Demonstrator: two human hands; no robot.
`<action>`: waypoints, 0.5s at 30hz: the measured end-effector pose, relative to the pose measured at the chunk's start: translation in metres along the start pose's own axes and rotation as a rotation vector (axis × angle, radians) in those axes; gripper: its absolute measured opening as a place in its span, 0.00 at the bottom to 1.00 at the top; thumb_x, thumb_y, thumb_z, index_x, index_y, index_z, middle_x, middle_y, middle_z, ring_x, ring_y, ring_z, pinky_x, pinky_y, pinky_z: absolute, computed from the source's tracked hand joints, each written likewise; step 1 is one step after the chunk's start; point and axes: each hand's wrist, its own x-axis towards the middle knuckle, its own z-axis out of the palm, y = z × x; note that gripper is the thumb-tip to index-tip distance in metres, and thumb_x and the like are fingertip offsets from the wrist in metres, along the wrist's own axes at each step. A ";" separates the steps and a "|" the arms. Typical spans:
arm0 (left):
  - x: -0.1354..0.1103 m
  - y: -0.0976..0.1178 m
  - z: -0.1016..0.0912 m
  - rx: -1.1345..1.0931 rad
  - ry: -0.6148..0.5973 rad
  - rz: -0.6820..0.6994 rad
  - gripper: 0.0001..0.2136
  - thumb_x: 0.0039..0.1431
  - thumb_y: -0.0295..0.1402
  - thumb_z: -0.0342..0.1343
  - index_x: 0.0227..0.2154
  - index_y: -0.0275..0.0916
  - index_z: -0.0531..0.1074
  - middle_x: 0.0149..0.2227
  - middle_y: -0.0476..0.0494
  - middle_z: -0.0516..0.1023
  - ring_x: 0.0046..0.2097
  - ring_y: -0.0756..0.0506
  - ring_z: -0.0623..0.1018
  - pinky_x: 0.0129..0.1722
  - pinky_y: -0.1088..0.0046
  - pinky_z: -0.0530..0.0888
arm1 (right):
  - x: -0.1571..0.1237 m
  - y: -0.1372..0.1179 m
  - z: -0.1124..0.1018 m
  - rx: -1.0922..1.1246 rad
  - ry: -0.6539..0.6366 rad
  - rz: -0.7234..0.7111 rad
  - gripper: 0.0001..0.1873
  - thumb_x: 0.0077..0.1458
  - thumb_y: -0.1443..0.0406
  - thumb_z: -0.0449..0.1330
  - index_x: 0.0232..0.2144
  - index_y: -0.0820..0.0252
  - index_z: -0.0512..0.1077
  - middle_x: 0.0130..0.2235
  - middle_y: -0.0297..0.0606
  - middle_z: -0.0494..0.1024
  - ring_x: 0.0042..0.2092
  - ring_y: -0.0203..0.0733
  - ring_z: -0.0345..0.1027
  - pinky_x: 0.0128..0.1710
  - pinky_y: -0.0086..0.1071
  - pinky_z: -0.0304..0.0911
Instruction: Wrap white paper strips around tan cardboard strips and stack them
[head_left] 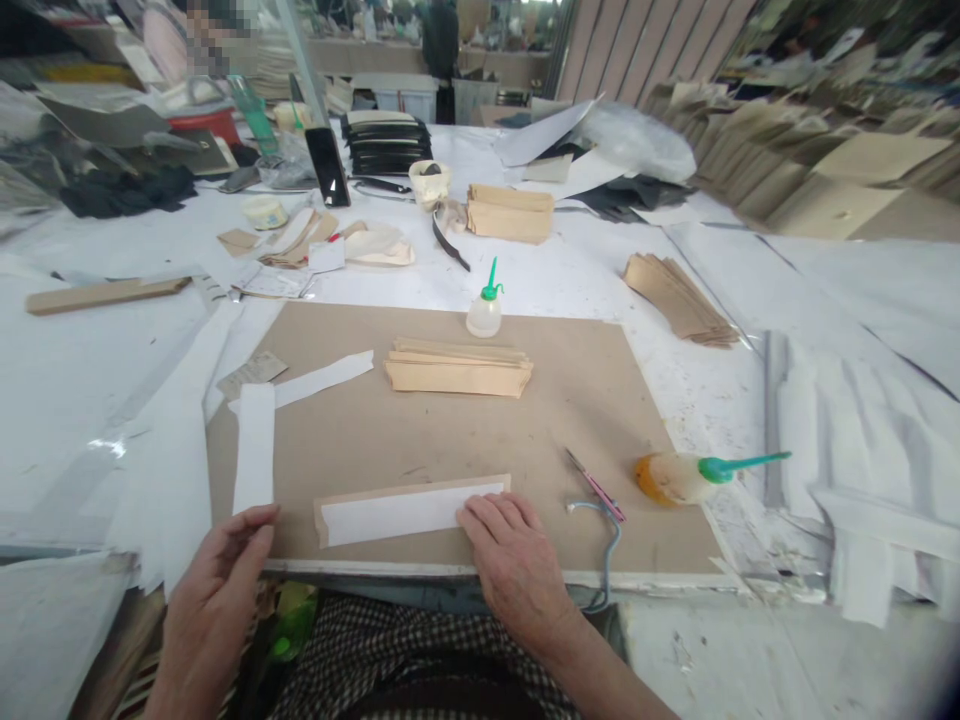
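Observation:
A tan strip with a white paper strip (405,512) laid on it lies near the front edge of the brown board (600,390). My right hand (514,570) rests flat on the strip's right end, fingers together and stretched out. My left hand (214,600) hovers at the board's front left corner, fingers loosely curled, its fingertips touching the lower end of a white paper strip (255,450). Neither hand grips anything that I can see.
A stack of tan strips (457,368) sits mid-board, with a small glue bottle (485,310) behind it. Scissors (596,487) and a lying glue bottle (690,475) are at the right. More tan stacks (679,295), white sheets and clutter cover the table.

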 end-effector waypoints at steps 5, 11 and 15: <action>-0.026 0.052 0.044 0.098 -0.159 0.737 0.11 0.69 0.29 0.48 0.48 0.41 0.72 0.51 0.41 0.77 0.52 0.43 0.76 0.54 0.65 0.74 | 0.001 -0.002 0.000 0.015 0.019 0.018 0.17 0.61 0.75 0.54 0.52 0.63 0.70 0.51 0.45 0.76 0.52 0.51 0.64 0.60 0.49 0.52; -0.035 0.078 0.104 0.315 -0.286 1.125 0.13 0.69 0.25 0.47 0.51 0.33 0.72 0.50 0.37 0.78 0.53 0.39 0.73 0.55 0.60 0.73 | -0.009 0.007 -0.014 0.162 0.099 0.056 0.20 0.61 0.77 0.52 0.52 0.60 0.71 0.52 0.41 0.77 0.51 0.48 0.66 0.57 0.47 0.55; -0.033 0.076 0.106 0.375 -0.285 1.137 0.10 0.68 0.27 0.51 0.48 0.32 0.72 0.49 0.38 0.77 0.52 0.38 0.72 0.53 0.58 0.73 | -0.030 0.026 -0.025 0.164 0.198 0.183 0.17 0.61 0.77 0.50 0.46 0.59 0.72 0.50 0.41 0.77 0.51 0.48 0.65 0.53 0.44 0.58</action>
